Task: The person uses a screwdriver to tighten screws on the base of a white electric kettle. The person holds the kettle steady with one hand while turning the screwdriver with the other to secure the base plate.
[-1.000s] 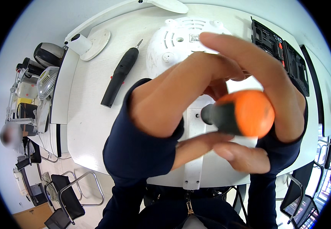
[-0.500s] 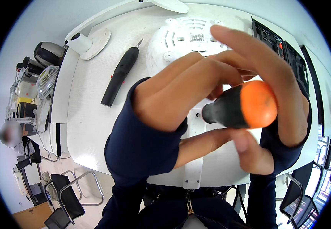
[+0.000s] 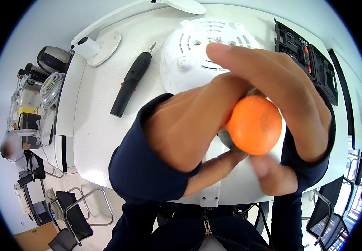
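I have the left hand (image 3: 179,127) closed on the orange-and-black tool handle (image 3: 254,125), its thumb below and its fingers curled over the dark part. The handle is above the near part of the white table (image 3: 101,129), its rounded orange end facing my camera. The right hand (image 3: 287,108) arches around the far and right sides, index finger stretched over the left hand and thumb blurred near the orange end; I cannot tell whether its fingers grip. Beyond the hands I see a white vented appliance (image 3: 189,77), underside up. A black electric screwdriver (image 3: 133,77) lies to its left, bit pointing away, and an open black tool case (image 3: 325,73) sits at the far right.
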Available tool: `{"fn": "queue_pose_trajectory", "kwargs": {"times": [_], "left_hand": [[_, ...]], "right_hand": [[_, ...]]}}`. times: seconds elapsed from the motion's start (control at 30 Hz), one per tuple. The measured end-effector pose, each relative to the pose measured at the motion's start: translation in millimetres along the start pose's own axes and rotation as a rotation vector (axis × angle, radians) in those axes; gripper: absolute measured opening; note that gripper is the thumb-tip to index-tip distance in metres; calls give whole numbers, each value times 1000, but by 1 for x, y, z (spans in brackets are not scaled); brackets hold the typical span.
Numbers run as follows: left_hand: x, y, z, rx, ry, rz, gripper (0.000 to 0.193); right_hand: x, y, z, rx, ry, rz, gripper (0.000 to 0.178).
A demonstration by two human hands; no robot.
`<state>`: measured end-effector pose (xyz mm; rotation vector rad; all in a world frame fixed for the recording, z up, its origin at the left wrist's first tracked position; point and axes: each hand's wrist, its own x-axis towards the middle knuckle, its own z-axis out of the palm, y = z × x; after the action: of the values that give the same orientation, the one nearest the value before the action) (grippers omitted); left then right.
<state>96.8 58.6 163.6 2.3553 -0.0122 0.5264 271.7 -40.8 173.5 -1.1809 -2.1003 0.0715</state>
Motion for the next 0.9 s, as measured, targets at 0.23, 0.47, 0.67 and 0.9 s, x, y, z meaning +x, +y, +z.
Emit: {"fn": "queue_pose_trajectory", "kwargs": {"times": [0.23, 0.47, 0.67, 0.9], "left_hand": [[1, -3, 1, 68, 99, 83, 62], [4, -13, 3, 54, 61, 107, 53], [3, -14, 1, -124, 77, 54, 48], [3, -4, -2, -54, 52, 82, 54]], "right_hand": [[0, -19, -4, -90, -37, 189, 57], [-9, -7, 9, -33, 53, 158, 63], [-13, -2, 9, -14, 96, 135, 67], [-2, -22, 2, 106, 15, 334, 68]]}}
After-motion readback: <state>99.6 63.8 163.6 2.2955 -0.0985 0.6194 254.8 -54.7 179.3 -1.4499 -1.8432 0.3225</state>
